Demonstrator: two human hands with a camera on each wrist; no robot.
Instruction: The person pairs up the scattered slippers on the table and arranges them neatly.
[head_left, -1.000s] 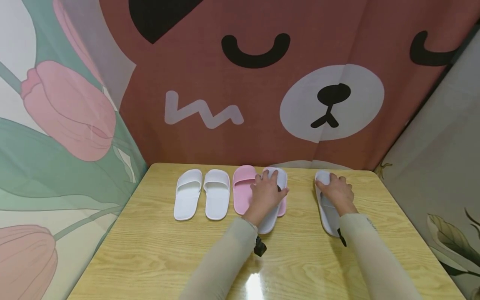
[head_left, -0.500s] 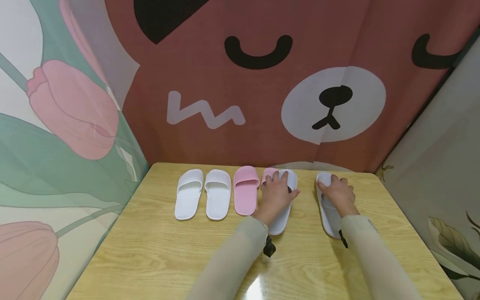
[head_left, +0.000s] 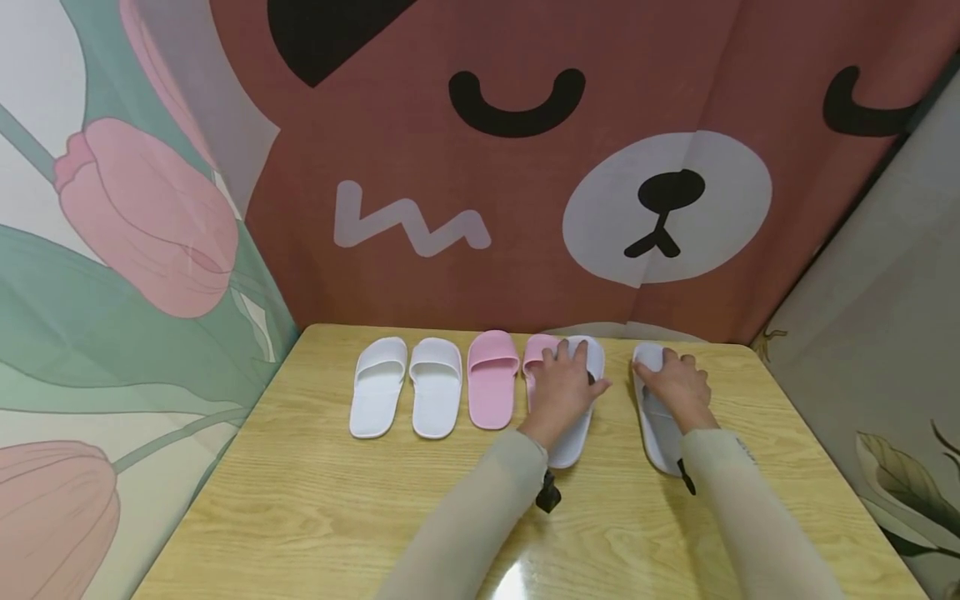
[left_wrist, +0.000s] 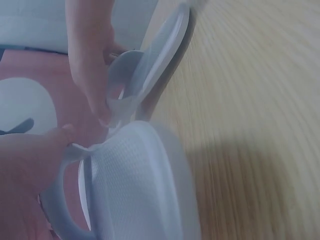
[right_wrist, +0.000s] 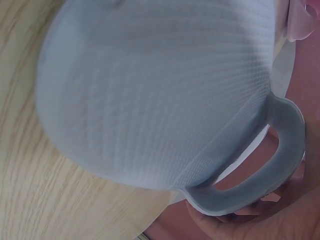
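Observation:
My left hand (head_left: 561, 390) lies over the strap of a pale grey-white slipper (head_left: 573, 446) and grips it, with the thumb at the right edge. The left wrist view shows this slipper's textured sole (left_wrist: 140, 185) close up, the thumb at its strap. Farther right, my right hand (head_left: 678, 390) holds a matching slipper (head_left: 658, 433) across its strap, thumb at the left side. In the right wrist view, fingers curl at that slipper's strap (right_wrist: 285, 150). Just left of my left hand, a pink slipper (head_left: 540, 346) is partly hidden by that hand and its slipper.
Another pink slipper (head_left: 491, 400) and two white slippers (head_left: 377, 392) stand in a row to the left, toes to the back. The wooden table (head_left: 300, 517) ends at a back curtain (head_left: 420, 292) with a bear print. A patterned side curtain (head_left: 877, 333) hangs at the right.
My left hand has moved right with its slipper, away from the pink pair, uncovering more of it. The gap to the other grey-white slipper has narrowed. My right hand stays on its slipper.

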